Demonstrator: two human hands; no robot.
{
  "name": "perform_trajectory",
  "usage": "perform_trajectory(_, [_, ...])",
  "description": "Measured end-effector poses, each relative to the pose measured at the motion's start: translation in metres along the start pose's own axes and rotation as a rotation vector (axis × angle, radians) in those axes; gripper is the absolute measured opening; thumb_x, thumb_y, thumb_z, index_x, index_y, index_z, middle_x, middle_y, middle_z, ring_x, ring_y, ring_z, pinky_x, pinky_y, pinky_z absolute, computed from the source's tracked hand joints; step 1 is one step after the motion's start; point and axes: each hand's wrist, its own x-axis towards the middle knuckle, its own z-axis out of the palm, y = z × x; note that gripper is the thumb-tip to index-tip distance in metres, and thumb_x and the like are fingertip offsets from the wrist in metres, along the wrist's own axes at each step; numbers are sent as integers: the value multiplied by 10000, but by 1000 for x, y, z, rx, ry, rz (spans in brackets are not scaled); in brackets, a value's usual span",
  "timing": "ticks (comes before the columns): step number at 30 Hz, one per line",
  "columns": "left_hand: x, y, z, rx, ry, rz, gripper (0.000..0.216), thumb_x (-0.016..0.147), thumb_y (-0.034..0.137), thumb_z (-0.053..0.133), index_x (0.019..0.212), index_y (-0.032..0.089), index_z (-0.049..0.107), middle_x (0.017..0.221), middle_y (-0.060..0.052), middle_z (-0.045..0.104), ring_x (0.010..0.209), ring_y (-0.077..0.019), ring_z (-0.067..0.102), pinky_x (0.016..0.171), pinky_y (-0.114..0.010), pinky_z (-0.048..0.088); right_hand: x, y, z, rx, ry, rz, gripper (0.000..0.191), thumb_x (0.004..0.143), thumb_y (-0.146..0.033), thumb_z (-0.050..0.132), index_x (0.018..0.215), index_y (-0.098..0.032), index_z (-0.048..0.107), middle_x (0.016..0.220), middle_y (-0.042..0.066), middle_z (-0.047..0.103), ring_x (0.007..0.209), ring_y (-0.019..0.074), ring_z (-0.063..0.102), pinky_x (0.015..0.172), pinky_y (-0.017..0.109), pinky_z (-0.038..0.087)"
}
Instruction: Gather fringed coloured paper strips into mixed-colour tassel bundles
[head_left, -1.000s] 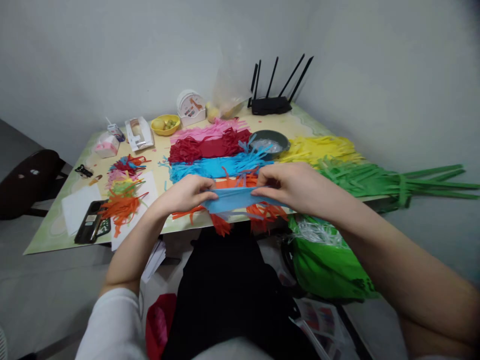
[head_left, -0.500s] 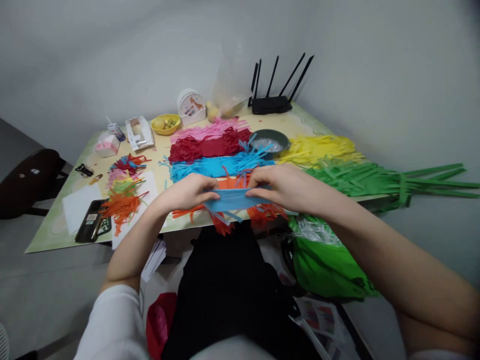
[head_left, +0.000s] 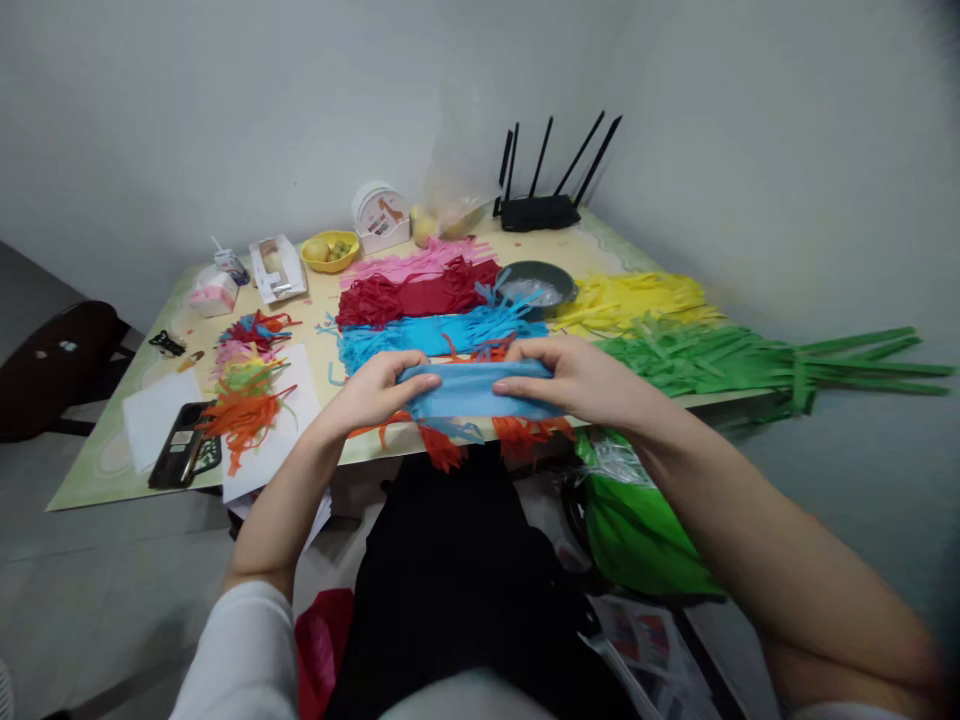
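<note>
Between my two hands a light-blue sheet of fringed tissue paper (head_left: 472, 390) is stretched over the table's front edge. My left hand (head_left: 386, 388) pinches its left end, thumb on top. At the other end, my right hand (head_left: 566, 380) grips it the same way. Fringe strips of blue hang below the sheet. Orange fringed paper (head_left: 525, 432) lies beneath, mostly hidden by the sheet and my hands. Just behind are bundles of blue fringed paper (head_left: 427, 333), dark red fringed paper (head_left: 424, 295) and pink fringed paper (head_left: 416, 262).
Yellow fringed paper (head_left: 637, 300) and green fringed paper (head_left: 697, 360) lie at the right, near a dark bowl (head_left: 536, 275). A black router (head_left: 540, 212) stands at the back. On the left are a small multicoloured fringe bundle (head_left: 247, 380), a phone (head_left: 180, 447) and a yellow fruit dish (head_left: 330, 262).
The blue sheet has tilted so more of its face shows, and its upper edge has risen slightly. Both hands keep hold of its ends.
</note>
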Motion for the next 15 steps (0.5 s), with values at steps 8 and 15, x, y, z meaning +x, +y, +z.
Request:
perform_trajectory(8, [-4,-6,18,-154,153,-65,329,790,460,686,732,153,584,665,31,555,598,-103,515,555,-205,386,-11,-3,7,6,185,-23,256,810,-380,641,648,-184,611,629,-9,599,576,131,512,575,250,365])
perform_trajectory(15, [-13,-10,22,-520,199,-67,226,794,365,706,885,157,698,766,-8,669,587,-109,612,569,-220,484,-23,3,15,175,265,-134,149,827,-275,627,892,-203,740,848,27,723,738,172,649,672,264,474])
